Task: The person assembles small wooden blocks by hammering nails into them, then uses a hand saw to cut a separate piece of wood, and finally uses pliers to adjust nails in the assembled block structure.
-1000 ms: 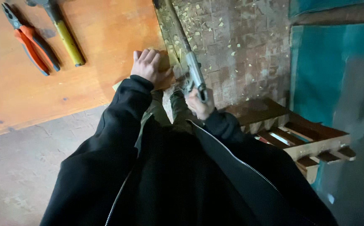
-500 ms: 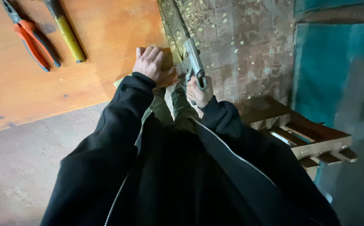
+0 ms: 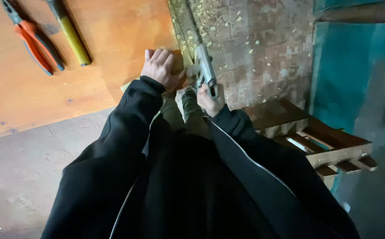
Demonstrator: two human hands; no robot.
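Right now your left hand lies just above the centre of the frame, fingers together and curled down over a small wooden block at the right edge of the orange wooden board, pressing on it rather than wrapping around it. Your right hand is just to the right of it, closed around the grey handle of a hand saw; the fingers are wrapped tight on the grip, and the blade runs up and to the left toward the top edge of the frame, passing right beside the block. Whether the teeth are actually in the wood you cannot tell from this angle, since your left hand covers most of the piece. Both black jacket sleeves fill the lower middle of the view. In the upper left of the frame, well apart from your hands, a pair of pliers with red and black handles lies on the board, with a yellow-handled tool just to its right. Pale wood chips are scattered over the tiled floor in the upper middle, and a wooden pallet-like frame sits at the right, below a teal panel.
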